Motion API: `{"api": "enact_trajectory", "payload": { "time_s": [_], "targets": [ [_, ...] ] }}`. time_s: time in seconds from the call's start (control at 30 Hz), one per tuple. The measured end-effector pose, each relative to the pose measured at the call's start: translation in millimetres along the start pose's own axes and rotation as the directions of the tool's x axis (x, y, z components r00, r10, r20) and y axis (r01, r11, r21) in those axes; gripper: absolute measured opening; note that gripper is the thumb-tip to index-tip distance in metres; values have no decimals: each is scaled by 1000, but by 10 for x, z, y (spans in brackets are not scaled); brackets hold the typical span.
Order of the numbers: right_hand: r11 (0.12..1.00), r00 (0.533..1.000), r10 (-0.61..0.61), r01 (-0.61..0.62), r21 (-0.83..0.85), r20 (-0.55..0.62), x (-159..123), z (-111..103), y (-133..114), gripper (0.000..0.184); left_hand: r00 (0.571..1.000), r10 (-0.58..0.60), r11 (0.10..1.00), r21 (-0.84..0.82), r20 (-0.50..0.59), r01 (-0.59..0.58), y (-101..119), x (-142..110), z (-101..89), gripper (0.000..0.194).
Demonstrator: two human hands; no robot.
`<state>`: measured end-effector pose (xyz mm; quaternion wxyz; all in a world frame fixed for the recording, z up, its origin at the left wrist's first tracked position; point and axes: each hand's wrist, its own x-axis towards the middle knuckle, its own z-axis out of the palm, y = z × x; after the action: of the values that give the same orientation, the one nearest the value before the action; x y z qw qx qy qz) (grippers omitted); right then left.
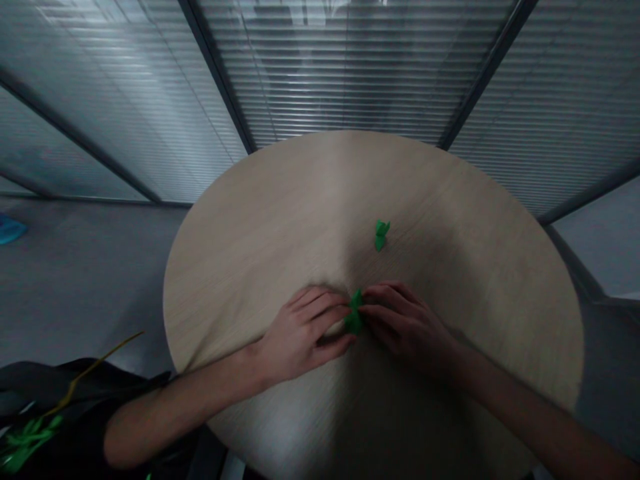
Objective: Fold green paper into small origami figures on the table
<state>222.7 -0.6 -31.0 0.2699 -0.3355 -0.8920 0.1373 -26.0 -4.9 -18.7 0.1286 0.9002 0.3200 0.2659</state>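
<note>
A green piece (pixel 355 313) is pinched between the left hand (pixel 300 333) and right hand (pixel 410 327) on the round tabletop (pixel 240 267); a second piece (pixel 381 235) is set ahead, well inside the far edge.

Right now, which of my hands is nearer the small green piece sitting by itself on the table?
Right. The right hand lies on the near side of the small green piece, just short of it, while the left hand is farther away, on the near side and off to the left.

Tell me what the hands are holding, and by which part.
The left hand and right hand hold a small folded green piece by its two sides, between their fingers. Its exact contact points are hidden.
</note>
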Motion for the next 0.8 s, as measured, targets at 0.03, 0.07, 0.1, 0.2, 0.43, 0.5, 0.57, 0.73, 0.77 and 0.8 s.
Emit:
{"api": "enact_trajectory", "payload": {
  "time_s": [0.03, 0.07, 0.1, 0.2, 0.43, 0.5, 0.57, 0.73, 0.77, 0.8],
  "targets": [
    [1000, 1000, -1, 1, -11, -6, -3, -1, -8, 22, 1000, 12, 1000, 15, -2, -12, 6, -2, -2, 26],
    [1000, 1000, -4, 3, -24, -15, -5, -1, -17, 20, 1000, 23, 999, 33, 0, -23, 12, -3, -3, 26],
    [999, 1000, -8, 7, -40, -28, -7, 1, -27, 18, 999, 33, 998, 50, 3, -33, 17, -3, -3, 26],
    [995, 998, -22, 16, -96, -57, -13, 17, -62, 11, 999, 37, 997, 69, 17, -38, 16, -5, -4, 21],
    [995, 1000, -22, 20, -95, -22, -14, 34, -102, 21, 998, 29, 997, 64, 54, -32, -26, -17, -16, 16],
    [996, 1000, -19, 18, -88, -20, -12, 35, -102, 21, 998, 19, 998, 61, 52, -22, -24, -18, -16, 16],
    [995, 999, -20, 17, -97, -29, -10, 41, -102, 18, 1000, 4, 998, 64, 29, -6, -14, -19, -12, 16],
    [992, 999, -37, 32, -118, -37, 4, 63, -115, 15, 1000, 19, 995, 93, 12, -20, 11, -23, 9, 19],
    [992, 998, -52, 46, -120, -44, 9, 66, -118, 15, 999, 26, 995, 98, 22, -28, 14, -23, 13, 20],
    [991, 996, -68, 61, -123, -54, 13, 68, -119, 15, 999, 31, 994, 105, 31, -34, 16, -22, 17, 20]
  ]
}}
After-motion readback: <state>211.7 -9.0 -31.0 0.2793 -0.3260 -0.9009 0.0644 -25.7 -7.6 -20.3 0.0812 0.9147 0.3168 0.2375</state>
